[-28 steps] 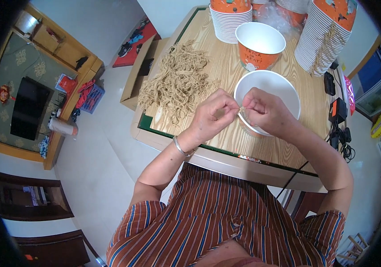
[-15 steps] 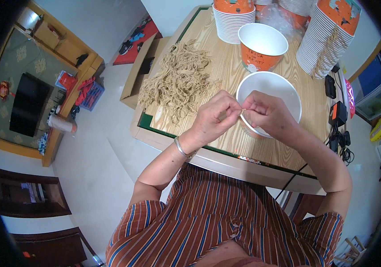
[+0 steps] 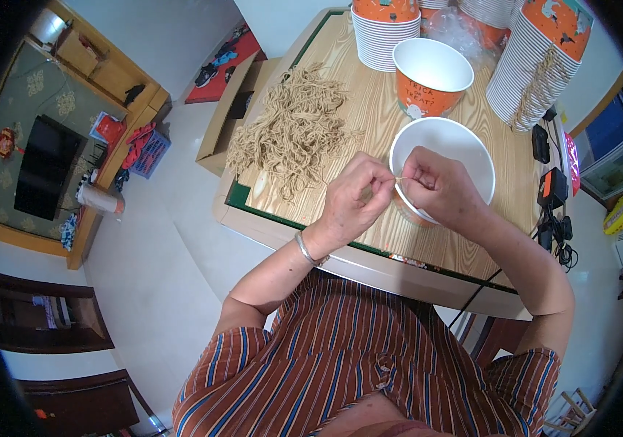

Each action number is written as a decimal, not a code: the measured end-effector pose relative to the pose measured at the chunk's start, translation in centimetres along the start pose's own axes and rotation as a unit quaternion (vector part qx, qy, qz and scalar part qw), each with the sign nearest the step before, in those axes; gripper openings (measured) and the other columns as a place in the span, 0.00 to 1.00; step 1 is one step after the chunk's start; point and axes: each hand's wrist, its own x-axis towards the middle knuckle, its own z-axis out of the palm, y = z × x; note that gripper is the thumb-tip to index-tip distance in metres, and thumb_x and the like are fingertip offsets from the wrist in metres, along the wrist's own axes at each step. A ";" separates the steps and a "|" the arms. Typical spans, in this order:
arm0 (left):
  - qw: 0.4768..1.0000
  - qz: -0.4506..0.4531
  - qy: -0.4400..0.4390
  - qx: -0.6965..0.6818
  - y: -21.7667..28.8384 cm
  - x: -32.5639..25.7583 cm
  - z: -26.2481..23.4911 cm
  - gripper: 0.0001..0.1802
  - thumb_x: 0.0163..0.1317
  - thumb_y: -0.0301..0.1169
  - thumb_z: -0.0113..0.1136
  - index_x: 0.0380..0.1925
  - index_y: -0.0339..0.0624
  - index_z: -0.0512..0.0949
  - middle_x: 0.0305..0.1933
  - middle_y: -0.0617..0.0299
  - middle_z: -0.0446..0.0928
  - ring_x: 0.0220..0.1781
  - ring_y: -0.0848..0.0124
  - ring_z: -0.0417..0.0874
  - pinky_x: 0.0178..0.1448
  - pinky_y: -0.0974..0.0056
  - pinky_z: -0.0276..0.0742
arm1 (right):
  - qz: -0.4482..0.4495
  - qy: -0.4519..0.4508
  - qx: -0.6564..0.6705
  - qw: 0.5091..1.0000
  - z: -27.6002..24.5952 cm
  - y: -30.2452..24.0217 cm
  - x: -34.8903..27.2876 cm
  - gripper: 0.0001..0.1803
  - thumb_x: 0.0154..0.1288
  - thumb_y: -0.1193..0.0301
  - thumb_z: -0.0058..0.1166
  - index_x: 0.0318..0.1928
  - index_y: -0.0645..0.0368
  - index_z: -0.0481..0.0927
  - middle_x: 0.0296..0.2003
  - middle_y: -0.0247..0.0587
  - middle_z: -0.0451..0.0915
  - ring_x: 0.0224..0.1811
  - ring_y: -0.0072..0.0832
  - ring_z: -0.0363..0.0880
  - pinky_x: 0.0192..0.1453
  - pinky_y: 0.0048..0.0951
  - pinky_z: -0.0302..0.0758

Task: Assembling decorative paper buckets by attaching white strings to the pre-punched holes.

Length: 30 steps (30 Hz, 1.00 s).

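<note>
My left hand (image 3: 356, 197) and my right hand (image 3: 442, 187) meet at the near left rim of a white-lined paper bucket (image 3: 477, 151). Each pinches a thin piece of tan twine (image 3: 399, 179), and a short stretch of it shows between my fingertips. My right hand covers part of the bucket's mouth, so whether the twine passes through its wall cannot be seen. To the left of my left hand lies a loose, tangled heap of tan twine (image 3: 289, 135) on the wood-grain table (image 3: 369, 109).
Behind the near bucket stands an orange printed paper bucket (image 3: 431, 91). Nested bucket stacks (image 3: 388, 44) line the back, and a leaning stack (image 3: 533, 76) at right has twine strands on it. A black power adapter (image 3: 552, 187) with cables sits at the right edge. An open cardboard box (image 3: 220, 131) stands left.
My hands stay pinched on the twine with only a slight shift. My left wrist has moved a little to the right. The bucket appears slightly farther right in view.
</note>
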 end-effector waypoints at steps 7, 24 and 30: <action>0.999 -0.009 0.031 -0.024 -0.2 -0.6 0.4 0.05 0.57 0.19 0.63 0.33 0.36 0.78 0.35 0.57 0.77 0.38 0.66 0.80 0.43 0.66 0.76 | 0.066 -0.032 0.086 0.994 -0.1 0.1 0.2 0.06 0.60 0.78 0.56 0.32 0.61 0.72 0.20 0.31 0.73 0.24 0.16 0.68 0.27 0.26 0.68; 0.995 0.070 0.058 0.038 -1.3 -1.4 1.0 0.10 0.55 0.18 0.66 0.36 0.38 0.78 0.37 0.56 0.79 0.38 0.62 0.82 0.39 0.64 0.80 | -0.025 -0.076 0.024 0.996 -0.5 0.0 -0.1 0.08 0.65 0.81 0.53 0.44 0.61 0.73 0.23 0.23 0.71 0.26 0.07 0.66 0.29 0.16 0.64; 0.994 0.079 0.063 0.040 -1.3 -1.3 1.1 0.11 0.54 0.18 0.67 0.37 0.38 0.77 0.37 0.56 0.79 0.38 0.62 0.83 0.38 0.63 0.80 | -0.067 -0.031 0.007 0.997 0.2 0.6 -0.1 0.06 0.62 0.78 0.56 0.38 0.61 0.74 0.18 0.36 0.72 0.20 0.20 0.69 0.26 0.28 0.68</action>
